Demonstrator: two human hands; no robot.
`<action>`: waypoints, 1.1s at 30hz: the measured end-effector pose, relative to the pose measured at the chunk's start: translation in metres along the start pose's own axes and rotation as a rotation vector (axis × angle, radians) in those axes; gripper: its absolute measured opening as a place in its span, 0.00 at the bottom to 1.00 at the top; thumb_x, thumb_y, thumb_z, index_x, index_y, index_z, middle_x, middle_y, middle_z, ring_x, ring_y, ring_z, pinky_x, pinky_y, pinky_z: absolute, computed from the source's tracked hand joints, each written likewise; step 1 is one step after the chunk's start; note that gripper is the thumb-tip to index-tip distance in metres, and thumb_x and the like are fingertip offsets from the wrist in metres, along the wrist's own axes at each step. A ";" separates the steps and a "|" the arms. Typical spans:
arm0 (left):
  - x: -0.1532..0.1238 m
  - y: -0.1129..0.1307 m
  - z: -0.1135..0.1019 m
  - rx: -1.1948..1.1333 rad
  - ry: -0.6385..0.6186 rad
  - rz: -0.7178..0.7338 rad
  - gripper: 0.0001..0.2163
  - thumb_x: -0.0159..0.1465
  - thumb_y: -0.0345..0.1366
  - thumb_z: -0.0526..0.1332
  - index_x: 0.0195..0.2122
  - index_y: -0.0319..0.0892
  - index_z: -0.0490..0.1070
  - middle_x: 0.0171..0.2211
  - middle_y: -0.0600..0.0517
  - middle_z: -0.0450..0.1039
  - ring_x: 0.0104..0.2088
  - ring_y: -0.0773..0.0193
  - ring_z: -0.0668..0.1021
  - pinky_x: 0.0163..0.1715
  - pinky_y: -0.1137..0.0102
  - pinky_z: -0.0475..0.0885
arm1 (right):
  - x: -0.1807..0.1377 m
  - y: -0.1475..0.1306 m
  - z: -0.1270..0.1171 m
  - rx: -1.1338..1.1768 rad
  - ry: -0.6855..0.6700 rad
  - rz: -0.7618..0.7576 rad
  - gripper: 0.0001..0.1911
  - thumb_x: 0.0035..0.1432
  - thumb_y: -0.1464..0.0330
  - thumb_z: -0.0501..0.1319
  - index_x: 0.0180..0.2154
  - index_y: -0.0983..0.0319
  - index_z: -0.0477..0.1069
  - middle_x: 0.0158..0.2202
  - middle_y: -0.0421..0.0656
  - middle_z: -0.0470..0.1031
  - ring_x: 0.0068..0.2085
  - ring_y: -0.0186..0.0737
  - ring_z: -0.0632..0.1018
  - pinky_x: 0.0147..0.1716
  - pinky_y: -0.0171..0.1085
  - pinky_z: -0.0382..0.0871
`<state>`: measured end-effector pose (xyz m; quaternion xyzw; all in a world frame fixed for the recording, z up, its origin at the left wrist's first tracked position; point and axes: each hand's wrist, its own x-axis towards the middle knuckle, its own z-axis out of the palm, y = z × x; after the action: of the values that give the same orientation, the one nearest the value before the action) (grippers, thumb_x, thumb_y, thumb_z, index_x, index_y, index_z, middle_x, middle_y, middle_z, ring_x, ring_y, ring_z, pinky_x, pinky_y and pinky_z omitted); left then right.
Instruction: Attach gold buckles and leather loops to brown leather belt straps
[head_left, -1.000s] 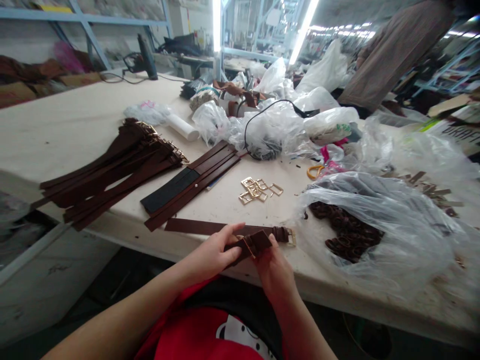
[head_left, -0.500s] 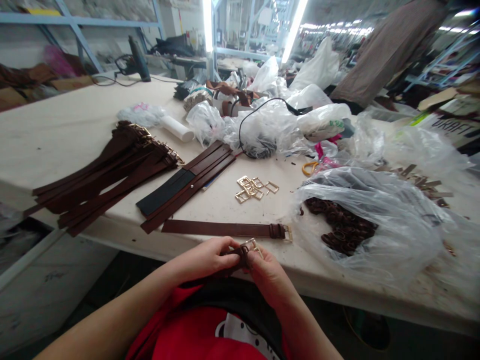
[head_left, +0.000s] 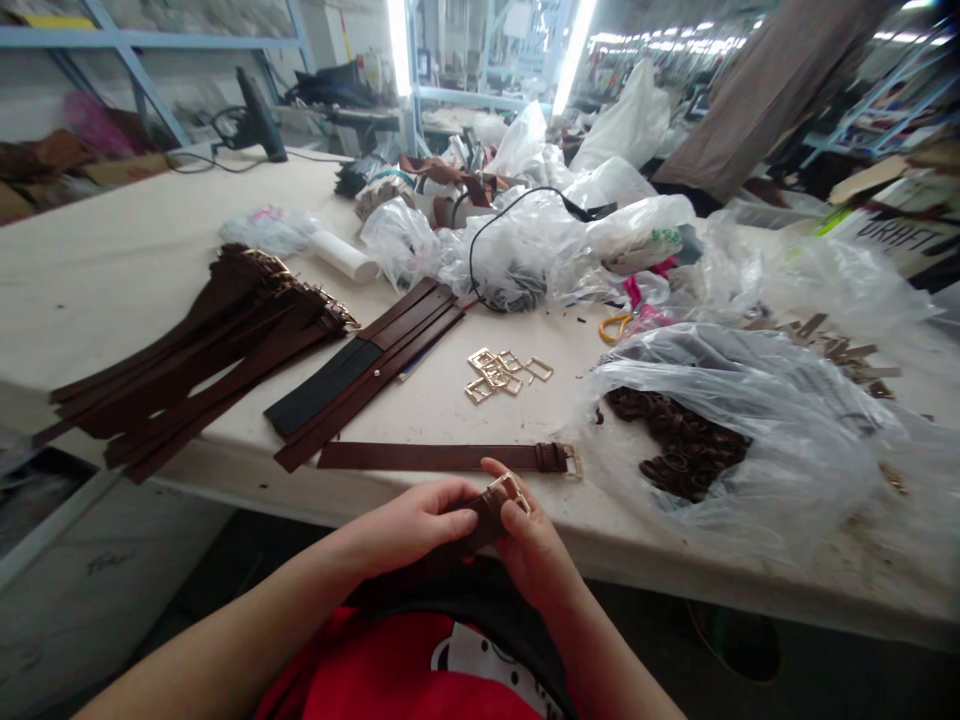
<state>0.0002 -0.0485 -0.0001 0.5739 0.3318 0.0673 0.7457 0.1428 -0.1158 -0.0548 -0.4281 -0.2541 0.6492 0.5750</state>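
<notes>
Both hands meet at the table's near edge over my lap. My left hand (head_left: 409, 525) is closed on a brown leather strap (head_left: 480, 520), which runs down under it. My right hand (head_left: 529, 545) pinches the strap's end, where a gold buckle (head_left: 506, 490) sits between thumb and fingers. Just beyond the hands a finished brown strap with a loop and gold buckle (head_left: 450, 457) lies flat along the edge.
A stack of buckled brown straps (head_left: 202, 350) lies at left, plain straps and a black piece (head_left: 360, 375) beside it. Loose gold buckles (head_left: 502, 370) sit mid-table. A clear bag of brown loops (head_left: 712, 440) is at right. Plastic bags and a cable crowd the back, where a person stands.
The strap end with its buckle has been drawn down from the table edge toward my lap and turned, so the gold buckle now shows on top between my fingers.
</notes>
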 end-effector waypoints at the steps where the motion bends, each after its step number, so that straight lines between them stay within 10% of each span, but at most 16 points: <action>1: 0.000 0.001 0.001 -0.016 -0.001 -0.010 0.11 0.58 0.38 0.56 0.39 0.38 0.68 0.32 0.52 0.70 0.30 0.67 0.72 0.30 0.73 0.68 | 0.000 0.002 0.000 0.046 -0.022 0.023 0.28 0.45 0.53 0.61 0.48 0.58 0.64 0.33 0.42 0.71 0.32 0.39 0.72 0.31 0.37 0.66; 11: 0.001 -0.009 0.000 -0.116 -0.003 -0.042 0.16 0.58 0.42 0.57 0.43 0.38 0.68 0.36 0.50 0.73 0.34 0.64 0.74 0.35 0.71 0.68 | -0.001 -0.013 -0.006 -0.639 0.026 -0.281 0.06 0.54 0.65 0.56 0.33 0.60 0.69 0.28 0.39 0.71 0.31 0.36 0.71 0.32 0.33 0.64; 33: 0.005 -0.021 -0.006 -0.338 -0.051 -0.201 0.14 0.52 0.41 0.63 0.34 0.36 0.68 0.27 0.50 0.74 0.25 0.67 0.74 0.27 0.74 0.66 | 0.002 -0.004 -0.016 -0.607 0.034 -0.104 0.07 0.56 0.64 0.52 0.37 0.60 0.62 0.25 0.35 0.61 0.24 0.30 0.63 0.22 0.30 0.58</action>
<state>-0.0054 -0.0484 -0.0213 0.4060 0.3522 0.0326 0.8426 0.1584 -0.1160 -0.0603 -0.5775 -0.4484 0.5060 0.4575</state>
